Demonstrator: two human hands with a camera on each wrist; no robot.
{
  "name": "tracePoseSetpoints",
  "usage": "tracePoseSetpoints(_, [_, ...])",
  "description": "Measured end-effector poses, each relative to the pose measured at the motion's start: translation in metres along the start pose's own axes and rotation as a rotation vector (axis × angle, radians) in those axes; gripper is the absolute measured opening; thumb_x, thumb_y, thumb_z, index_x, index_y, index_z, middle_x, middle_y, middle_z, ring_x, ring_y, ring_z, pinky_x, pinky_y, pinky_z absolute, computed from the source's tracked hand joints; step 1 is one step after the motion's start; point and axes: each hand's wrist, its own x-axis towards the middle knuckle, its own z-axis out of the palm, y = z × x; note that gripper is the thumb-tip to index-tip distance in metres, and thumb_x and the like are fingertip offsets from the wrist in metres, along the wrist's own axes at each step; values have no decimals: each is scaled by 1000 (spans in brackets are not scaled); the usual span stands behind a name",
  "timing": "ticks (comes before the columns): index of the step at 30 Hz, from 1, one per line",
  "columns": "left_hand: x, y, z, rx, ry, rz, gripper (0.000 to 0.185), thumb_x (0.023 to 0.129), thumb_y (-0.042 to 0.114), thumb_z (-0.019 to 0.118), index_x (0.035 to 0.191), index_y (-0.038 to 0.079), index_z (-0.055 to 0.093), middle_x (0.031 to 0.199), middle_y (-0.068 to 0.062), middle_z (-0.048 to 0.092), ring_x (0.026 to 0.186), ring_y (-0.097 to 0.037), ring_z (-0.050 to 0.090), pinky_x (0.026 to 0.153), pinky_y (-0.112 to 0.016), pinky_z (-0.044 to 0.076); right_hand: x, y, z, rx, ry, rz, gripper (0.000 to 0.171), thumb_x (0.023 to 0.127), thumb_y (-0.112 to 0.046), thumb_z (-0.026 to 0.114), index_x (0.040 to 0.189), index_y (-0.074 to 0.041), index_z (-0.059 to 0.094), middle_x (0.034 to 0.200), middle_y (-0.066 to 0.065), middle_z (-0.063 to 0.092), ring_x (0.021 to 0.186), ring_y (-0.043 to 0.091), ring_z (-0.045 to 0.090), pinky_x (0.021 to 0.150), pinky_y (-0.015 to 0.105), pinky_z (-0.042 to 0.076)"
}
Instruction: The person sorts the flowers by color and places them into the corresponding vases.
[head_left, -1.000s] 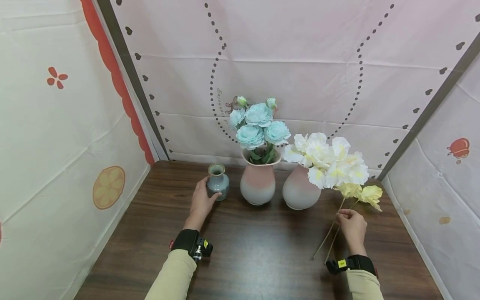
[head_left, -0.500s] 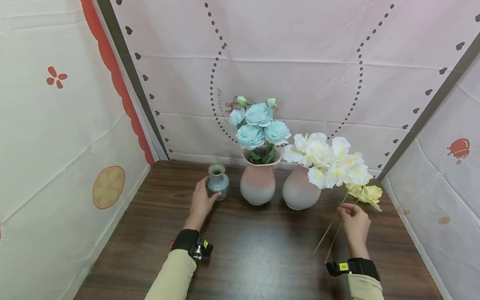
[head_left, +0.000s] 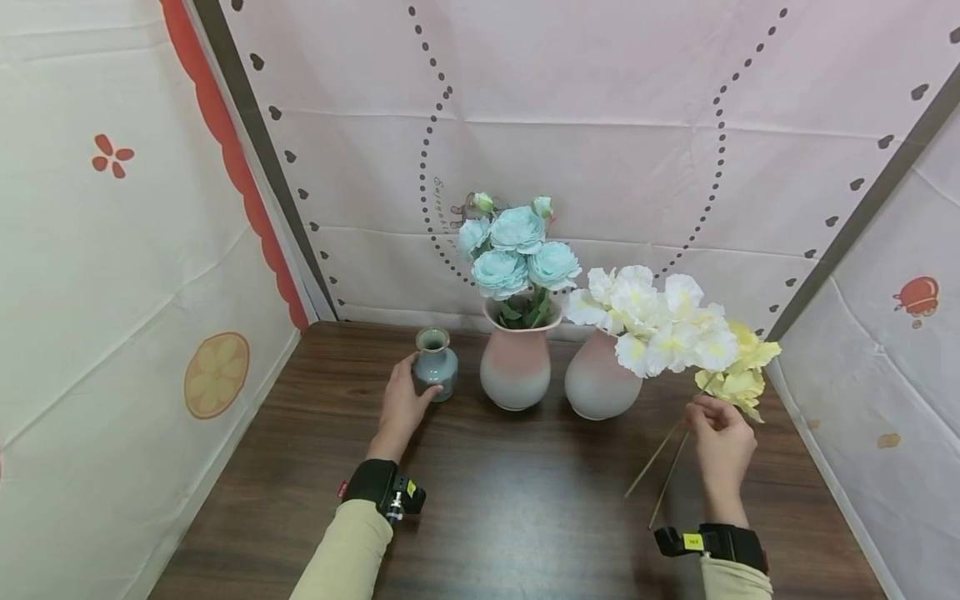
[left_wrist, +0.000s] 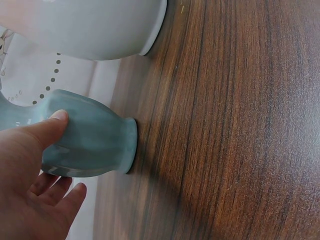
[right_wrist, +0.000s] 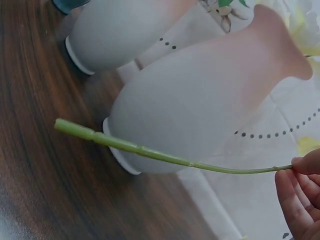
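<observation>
My left hand [head_left: 401, 404] wraps around a small grey-blue vase [head_left: 436, 364] that stands on the dark wood table [head_left: 487, 500]; in the left wrist view the thumb lies on the small vase [left_wrist: 92, 140]. My right hand [head_left: 722, 437] pinches the thin green stems [head_left: 667, 467] of yellow and white artificial flowers [head_left: 738, 371], lifted off the table at the right. The right wrist view shows one stem [right_wrist: 150, 152] running past a pink-white vase [right_wrist: 200, 100] to my fingertips [right_wrist: 300, 185].
Two pink-white vases stand at the back: the middle vase [head_left: 516, 367] holds pale blue roses [head_left: 517, 250], the right vase [head_left: 600, 379] is partly hidden behind white blooms [head_left: 652, 317]. Fabric walls close in the back and both sides.
My right hand has lifted the flower stems up and slightly right, so the yellow blooms now sit higher. The left hand and the small vase have not moved.
</observation>
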Motion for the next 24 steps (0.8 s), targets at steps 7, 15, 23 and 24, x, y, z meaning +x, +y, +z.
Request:
tracePoseSetpoints(7, [0, 1, -1, 5, -1, 4, 75, 93, 24, 73, 153, 7, 31, 153, -21, 38, 141, -40, 42, 114, -53, 41, -2, -9, -3, 79, 71, -38, 11, 90, -7, 72, 99, -1, 72, 70, -28, 64, 58, -11, 61, 53, 6, 49])
tracePoseSetpoints(15, [-1, 2, -2, 2, -1, 4, 75, 92, 23, 73, 153, 6, 31, 153, -21, 38, 141, -40, 42, 115, -54, 41, -3, -21, -7, 183, 175, -96, 18, 89, -3, 72, 101, 10, 70, 71, -25, 65, 59, -9, 62, 54, 6, 49])
tracePoseSetpoints(23, [-1, 2, -1, -3, -3, 2, 75, 92, 23, 73, 153, 6, 31, 152, -21, 38, 141, -40, 42, 115, -54, 41, -3, -31, -12, 369, 255, -139, 17, 88, 3, 70, 102, 12, 69, 77, -11, 69, 61, -1, 66, 59, 10, 55])
tracePoseSetpoints(24, [-1, 2, -1, -4, -4, 2, 75, 93, 23, 73, 153, 6, 31, 152, -21, 38, 141, -40, 42, 115, -54, 41, -3, -33, -13, 376, 256, -149, 17, 88, 3, 70, 102, 12, 69, 77, -11, 70, 61, -1, 66, 60, 10, 55])
